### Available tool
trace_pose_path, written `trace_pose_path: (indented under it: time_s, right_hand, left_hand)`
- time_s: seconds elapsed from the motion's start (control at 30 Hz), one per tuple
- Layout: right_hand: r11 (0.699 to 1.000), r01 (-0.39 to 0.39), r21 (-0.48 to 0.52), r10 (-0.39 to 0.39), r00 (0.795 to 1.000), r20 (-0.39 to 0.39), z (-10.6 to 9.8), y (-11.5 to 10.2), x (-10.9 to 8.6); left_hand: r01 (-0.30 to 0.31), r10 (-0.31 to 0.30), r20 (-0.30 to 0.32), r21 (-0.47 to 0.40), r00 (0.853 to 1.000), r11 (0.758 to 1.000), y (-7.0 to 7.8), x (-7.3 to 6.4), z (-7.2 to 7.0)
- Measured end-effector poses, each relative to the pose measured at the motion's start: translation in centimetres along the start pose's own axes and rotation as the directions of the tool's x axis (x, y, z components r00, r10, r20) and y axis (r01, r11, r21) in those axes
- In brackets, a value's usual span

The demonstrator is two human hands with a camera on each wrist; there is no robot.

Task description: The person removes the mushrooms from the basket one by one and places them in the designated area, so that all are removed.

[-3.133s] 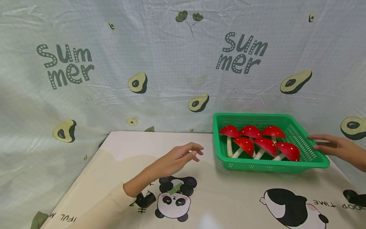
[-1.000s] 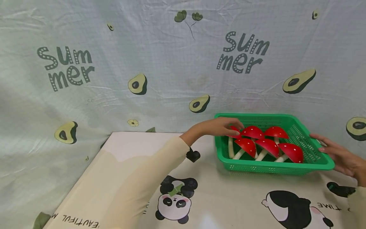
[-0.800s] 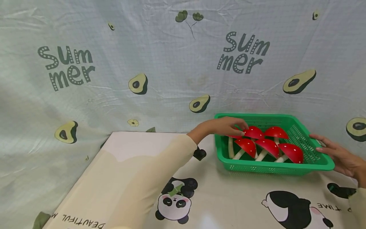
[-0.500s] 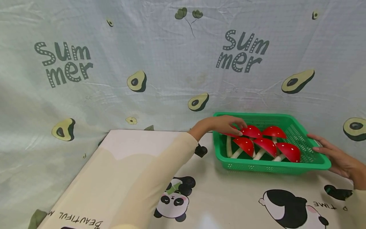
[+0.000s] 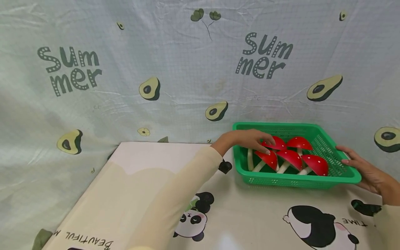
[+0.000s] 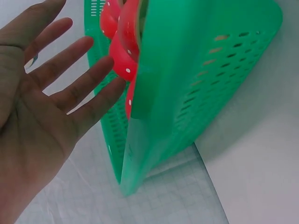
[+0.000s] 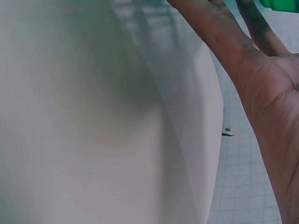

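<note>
In the head view, a green plastic basket [image 5: 290,178] stands at the back right of the table. Several toy mushrooms with white-dotted red caps [image 5: 289,158] and pale stems lie in its left and middle part. My left hand [image 5: 250,138] reaches over the left rim, fingers spread above the back-left mushrooms, hiding one cap. The left wrist view shows that hand [image 6: 51,88] with fingers extended, fingertips close to the red caps [image 6: 124,60]. My right hand [image 5: 367,170] holds the basket's right rim, thumb over the edge. In the right wrist view the right hand [image 7: 261,79] is partly cut off.
The pale table [image 5: 150,166] carries printed pandas and lettering. A light cloth [image 5: 175,62] with avocado prints hangs close behind the basket and table's back edge. The table's right edge [image 7: 175,135] lies beneath my right hand.
My left hand has come from over the table into the basket, lately shifting slightly right and lower across the mushrooms. My right hand, earlier touching the rim, has settled around it. The mushrooms stay put.
</note>
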State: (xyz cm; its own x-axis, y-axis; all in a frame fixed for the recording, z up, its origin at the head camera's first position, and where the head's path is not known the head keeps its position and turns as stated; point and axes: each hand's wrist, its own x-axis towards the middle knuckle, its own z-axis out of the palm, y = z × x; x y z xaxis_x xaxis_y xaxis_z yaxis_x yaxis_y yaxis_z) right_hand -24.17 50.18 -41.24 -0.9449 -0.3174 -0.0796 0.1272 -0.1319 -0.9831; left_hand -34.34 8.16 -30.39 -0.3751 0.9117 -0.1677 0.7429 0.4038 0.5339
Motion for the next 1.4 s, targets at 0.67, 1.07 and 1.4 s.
trace_pose_path:
  time_s: [0.67, 1.07, 1.4]
  right_hand:
    - [0.999, -0.021, -0.026, 0.023, 0.998, 0.051, -0.1, 0.0, 0.2]
    - [0.999, -0.038, -0.031, 0.039, 0.998, 0.043, -0.1, -0.2, 0.2]
    - [0.996, -0.058, -0.061, 0.058, 0.998, -0.01, 0.1, -0.1, -0.1]
  left_hand:
    - [0.078, -0.091, 0.084, 0.146, 0.992, 0.986, -0.3, 2.6, 0.8]
    - [0.153, -0.168, 0.176, 0.093, 0.97, 0.984, 0.5, 3.2, -0.4]
    - [0.168, -0.22, 0.271, 0.202, 0.937, 0.965, 1.0, 4.8, -0.3]
